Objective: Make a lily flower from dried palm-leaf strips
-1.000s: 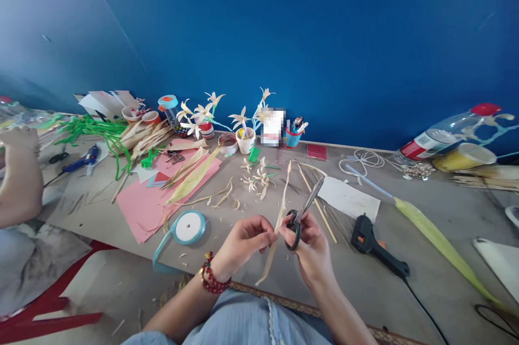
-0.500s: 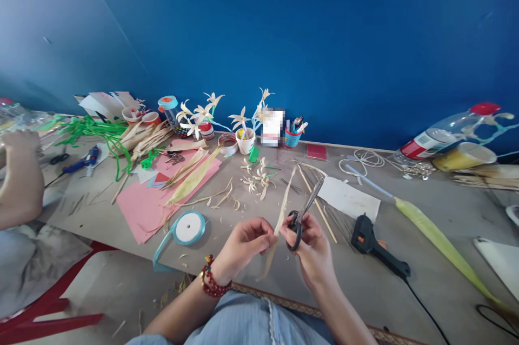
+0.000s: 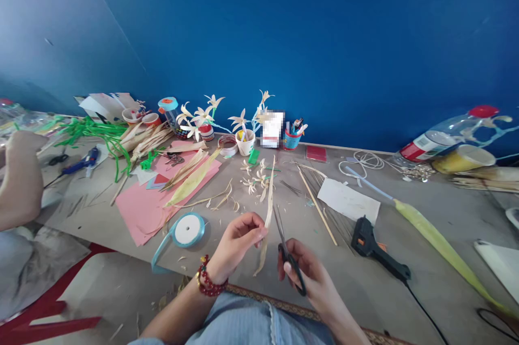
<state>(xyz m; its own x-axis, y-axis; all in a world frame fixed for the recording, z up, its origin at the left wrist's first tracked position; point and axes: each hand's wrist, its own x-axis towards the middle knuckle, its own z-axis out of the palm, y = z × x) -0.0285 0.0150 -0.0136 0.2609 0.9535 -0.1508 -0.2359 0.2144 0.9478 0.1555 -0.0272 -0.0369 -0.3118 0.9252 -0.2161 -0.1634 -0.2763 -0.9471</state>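
While the left hand (image 3: pixel 243 237) pinches a pale strip (image 3: pixel 270 204), the right hand (image 3: pixel 310 269) grips scissors (image 3: pixel 285 251)

As the left thumb and fingers (image 3: pixel 254 234) press together on the strip, it juts out above and below them, long, thin and slightly crinkled, like dried husk. The right fingers (image 3: pixel 300 247) are wrapped around the scissors' black handles; the slim metal blades (image 3: pixel 279 226) point away from the body just beside the strip, and whether they touch it cannot be told. Red beads (image 3: pixel 211 284) circle the left wrist.

By the strip's far end, small cream flowers (image 3: pixel 250 186) with narrow, curling petals lie on the smooth grey counter (image 3: pixel 385 302), near some short dark wires (image 3: pixel 290 188). To the right, a straight wooden stick (image 3: pixel 317 205) and some thinner rods (image 3: pixel 339 231) lie between the right hand and a black glue gun (image 3: pixel 379 250). A stiff white card (image 3: pixel 348 200) lies beyond the gun. On the left, a spool (image 3: pixel 188 230) of glossy blue ribbon is near the left hand, its tail reaching the counter's edge; past it, flat pink paper (image 3: pixel 140 210) bears a long yellowish husk (image 3: pixel 192 180).

Farther back, a paper cup (image 3: pixel 245 146) holds bigger, star-shaped flowers (image 3: pixel 240 120). A clear plastic bottle (image 3: pixel 430 146) with a red cap is at far right; at far left, another person's arm (image 3: pixel 22 183) is near fuzzy green stems (image 3: pixel 95 130).
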